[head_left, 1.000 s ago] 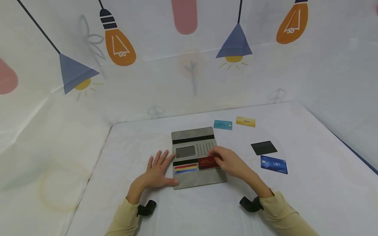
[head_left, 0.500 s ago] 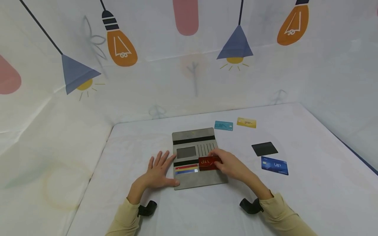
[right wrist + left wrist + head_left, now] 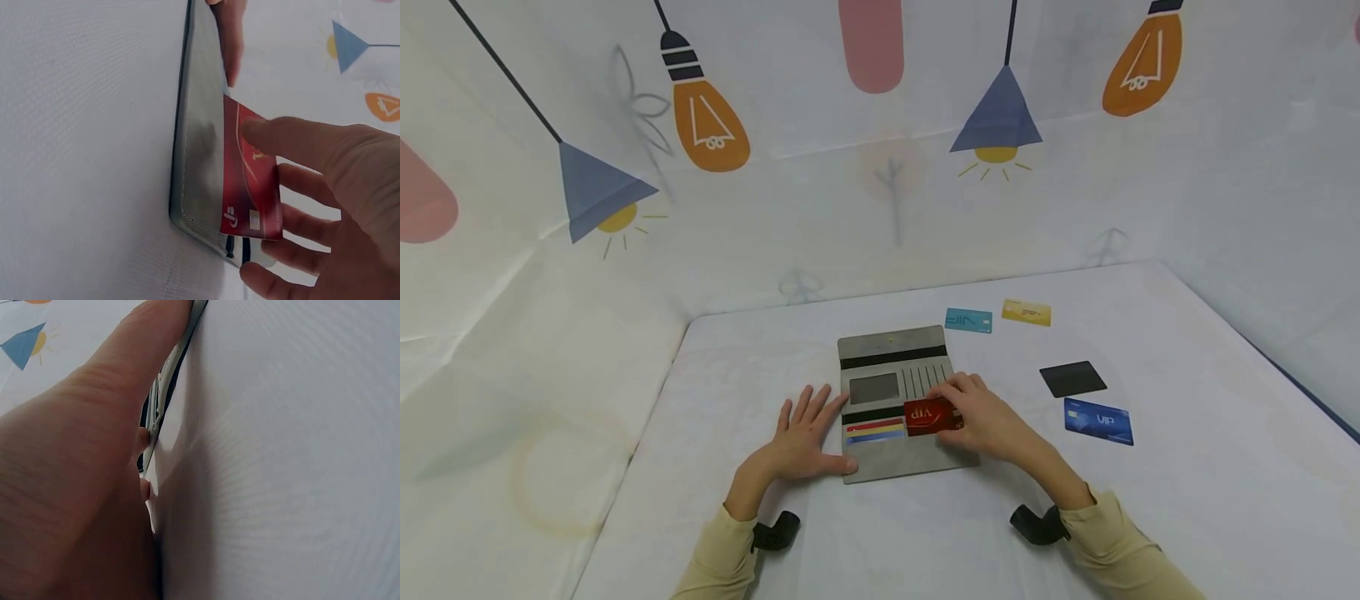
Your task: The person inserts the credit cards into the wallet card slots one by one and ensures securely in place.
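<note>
A grey wallet [image 3: 910, 460] lies unfolded on the white table, with card slots and a dark window on its inside. My left hand [image 3: 800, 442] is spread flat at the wallet's left side, the thumb on its lower left corner. My right hand [image 3: 988, 421] pinches a red VIP card [image 3: 922, 416] over the right half of the wallet. In the right wrist view the thumb presses one face of the red card [image 3: 247, 181], with fingers behind it. Its long edge is at the slot's opening. Beside it, red, yellow and blue cards [image 3: 875, 430] show from the left slots.
To the right lie a black card [image 3: 1072, 379] and a blue VIP card [image 3: 1099, 422]. Farther back are a teal card [image 3: 968, 320] and a yellow card [image 3: 1027, 312]. A white cloth wall with printed lamps rises behind the table.
The red card's face has turned brighter and more of it shows, as my right fingers shift along its right end. My left hand stays put on the wallet.
</note>
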A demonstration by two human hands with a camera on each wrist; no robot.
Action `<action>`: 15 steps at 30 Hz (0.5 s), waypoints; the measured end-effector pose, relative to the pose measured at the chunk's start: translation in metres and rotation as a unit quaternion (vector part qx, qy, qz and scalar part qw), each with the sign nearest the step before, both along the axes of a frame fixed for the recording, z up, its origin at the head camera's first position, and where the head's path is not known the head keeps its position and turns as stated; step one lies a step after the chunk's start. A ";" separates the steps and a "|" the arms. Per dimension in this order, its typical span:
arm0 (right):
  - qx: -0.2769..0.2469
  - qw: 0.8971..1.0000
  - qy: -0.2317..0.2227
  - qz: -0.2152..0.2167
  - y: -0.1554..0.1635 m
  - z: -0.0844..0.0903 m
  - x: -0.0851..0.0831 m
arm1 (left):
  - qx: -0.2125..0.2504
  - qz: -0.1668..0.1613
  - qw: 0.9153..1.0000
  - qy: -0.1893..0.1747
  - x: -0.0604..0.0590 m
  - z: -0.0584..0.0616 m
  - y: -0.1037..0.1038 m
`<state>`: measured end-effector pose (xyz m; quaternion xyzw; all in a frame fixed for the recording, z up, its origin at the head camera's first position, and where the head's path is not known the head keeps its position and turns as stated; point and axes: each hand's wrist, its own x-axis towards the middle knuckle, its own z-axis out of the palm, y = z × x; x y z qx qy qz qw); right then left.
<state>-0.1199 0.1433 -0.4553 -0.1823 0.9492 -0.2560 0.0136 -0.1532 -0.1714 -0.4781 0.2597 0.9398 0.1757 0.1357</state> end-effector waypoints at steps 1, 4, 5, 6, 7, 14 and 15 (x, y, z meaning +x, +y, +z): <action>0.004 1.000 0.001 0.002 0.000 0.000 0.000 | 0.000 0.000 1.000 0.000 0.000 0.000 0.000; 0.020 1.000 0.004 0.014 0.000 0.000 0.002 | 0.001 -0.001 1.000 0.000 0.000 0.000 0.000; 0.026 0.999 0.005 0.019 0.000 0.000 0.002 | 0.000 -0.001 1.000 0.000 0.000 -0.001 0.000; 0.031 0.999 0.005 0.023 0.000 -0.001 0.003 | 0.000 -0.002 1.000 0.001 0.000 -0.001 -0.001; 0.034 0.999 0.005 0.026 0.000 -0.001 0.003 | 0.000 -0.002 1.000 0.001 0.000 -0.001 -0.001; 0.043 0.999 -0.002 0.029 -0.001 -0.003 0.006 | 0.001 -0.004 1.000 0.000 0.000 0.000 -0.001; 0.043 0.999 -0.006 0.028 -0.001 -0.002 0.006 | 0.001 -0.004 1.000 0.000 0.000 -0.001 -0.001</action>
